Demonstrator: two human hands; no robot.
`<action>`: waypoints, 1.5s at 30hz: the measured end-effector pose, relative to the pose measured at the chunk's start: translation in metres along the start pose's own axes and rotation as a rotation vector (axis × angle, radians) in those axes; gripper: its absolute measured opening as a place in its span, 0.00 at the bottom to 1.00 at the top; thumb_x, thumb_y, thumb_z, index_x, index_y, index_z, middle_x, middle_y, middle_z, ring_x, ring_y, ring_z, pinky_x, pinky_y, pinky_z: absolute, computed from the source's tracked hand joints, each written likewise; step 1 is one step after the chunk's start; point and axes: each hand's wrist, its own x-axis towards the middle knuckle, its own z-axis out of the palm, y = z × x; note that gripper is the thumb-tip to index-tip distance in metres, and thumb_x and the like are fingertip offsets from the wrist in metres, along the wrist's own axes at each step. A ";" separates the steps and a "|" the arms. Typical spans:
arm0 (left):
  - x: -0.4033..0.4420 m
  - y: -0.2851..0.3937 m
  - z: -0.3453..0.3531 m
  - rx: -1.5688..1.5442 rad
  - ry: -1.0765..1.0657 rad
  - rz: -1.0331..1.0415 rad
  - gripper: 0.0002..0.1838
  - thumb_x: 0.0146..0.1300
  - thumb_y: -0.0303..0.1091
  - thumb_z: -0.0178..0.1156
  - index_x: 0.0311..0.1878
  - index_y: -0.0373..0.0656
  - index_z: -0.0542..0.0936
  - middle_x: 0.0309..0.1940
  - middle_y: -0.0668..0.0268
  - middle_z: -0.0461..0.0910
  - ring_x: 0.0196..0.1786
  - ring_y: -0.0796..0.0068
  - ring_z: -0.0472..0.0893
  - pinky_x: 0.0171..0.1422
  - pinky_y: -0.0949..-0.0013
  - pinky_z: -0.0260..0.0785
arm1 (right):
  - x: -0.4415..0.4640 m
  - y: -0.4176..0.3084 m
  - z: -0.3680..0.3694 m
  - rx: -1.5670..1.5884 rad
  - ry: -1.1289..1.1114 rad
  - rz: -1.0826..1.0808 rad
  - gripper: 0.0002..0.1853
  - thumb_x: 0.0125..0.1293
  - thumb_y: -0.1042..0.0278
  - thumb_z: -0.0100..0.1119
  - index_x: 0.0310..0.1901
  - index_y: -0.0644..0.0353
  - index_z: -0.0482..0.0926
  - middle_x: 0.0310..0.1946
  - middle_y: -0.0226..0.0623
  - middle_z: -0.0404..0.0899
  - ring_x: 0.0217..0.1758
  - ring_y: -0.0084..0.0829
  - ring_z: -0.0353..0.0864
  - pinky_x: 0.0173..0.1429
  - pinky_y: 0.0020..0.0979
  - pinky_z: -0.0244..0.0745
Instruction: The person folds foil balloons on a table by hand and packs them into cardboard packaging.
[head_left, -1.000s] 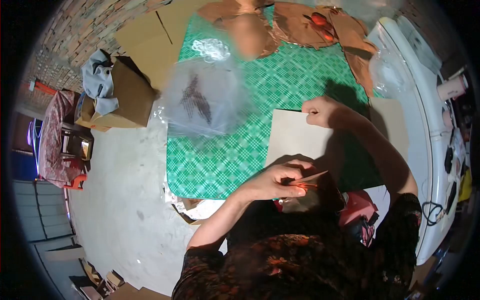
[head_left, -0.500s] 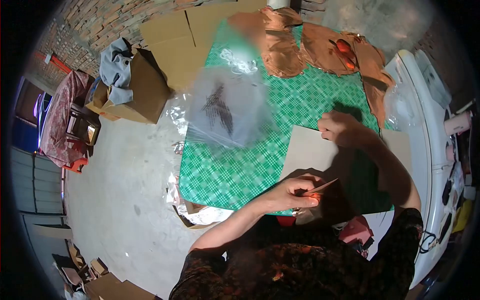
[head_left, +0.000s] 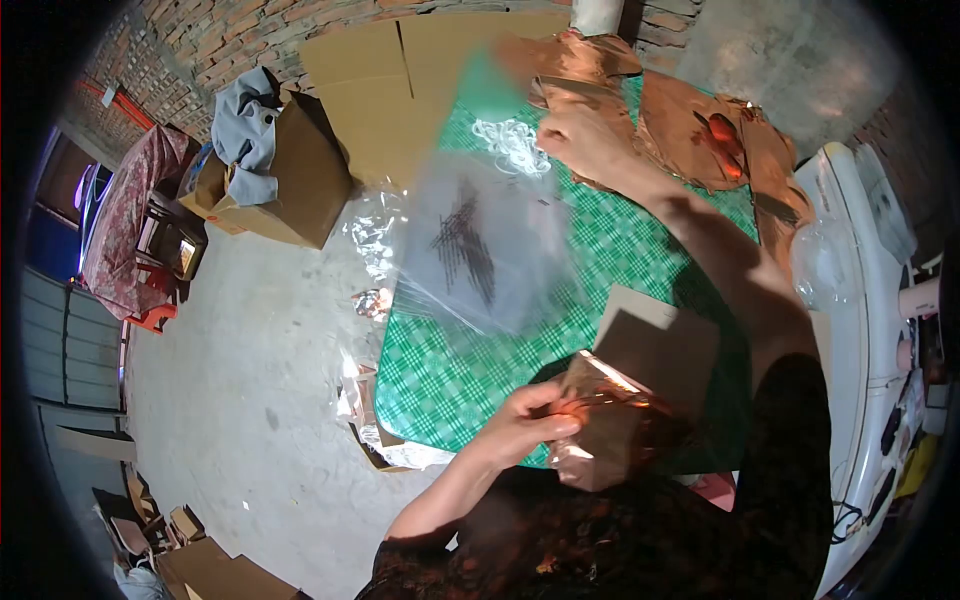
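Observation:
My left hand [head_left: 530,420] pinches the edge of a shiny copper-coloured foil sheet or bag [head_left: 600,440], held near my body over the table's front edge. Reaching across the table, my right hand [head_left: 585,143] is curled at the edge of a loose pile of white string-like loops [head_left: 510,143]. Its fingertips touch or nearly touch the strands; whether they grip one is hidden. A beige board or card [head_left: 655,335] lies on the green checked tablecloth [head_left: 440,370], just beyond the foil, partly in shadow.
A stack of clear plastic bags or sheets [head_left: 480,250] lies left of centre. Copper-coloured foil pieces [head_left: 690,135] cover the table's far side, with a red-and-black object [head_left: 725,140] on them. A cardboard box [head_left: 290,180] stands left; a white appliance [head_left: 850,350] borders the right.
My right hand has gone from the beige board to the white loops at the far side. The foil in my left hand has turned, showing its broad face. The view has shifted slightly.

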 end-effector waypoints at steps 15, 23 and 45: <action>-0.043 0.003 -0.048 -0.269 0.100 0.189 0.14 0.66 0.29 0.74 0.52 0.33 0.86 0.57 0.59 0.86 0.56 0.69 0.85 0.63 0.61 0.77 | 0.099 0.037 0.104 0.086 0.253 0.092 0.07 0.60 0.60 0.72 0.31 0.52 0.88 0.39 0.41 0.86 0.48 0.46 0.83 0.52 0.46 0.78; -0.047 0.003 -0.046 -0.283 0.187 0.230 0.16 0.65 0.30 0.75 0.52 0.32 0.85 0.55 0.58 0.87 0.54 0.66 0.87 0.60 0.62 0.80 | 0.046 0.004 0.024 0.728 0.155 0.286 0.12 0.67 0.58 0.69 0.41 0.59 0.88 0.37 0.29 0.88 0.36 0.24 0.81 0.40 0.33 0.74; 0.054 0.056 0.042 0.680 0.277 0.535 0.06 0.72 0.29 0.71 0.42 0.40 0.82 0.31 0.73 0.80 0.32 0.87 0.75 0.34 0.76 0.68 | -0.333 -0.036 -0.031 0.041 0.155 0.215 0.11 0.71 0.60 0.64 0.42 0.59 0.83 0.41 0.41 0.79 0.51 0.47 0.77 0.57 0.45 0.74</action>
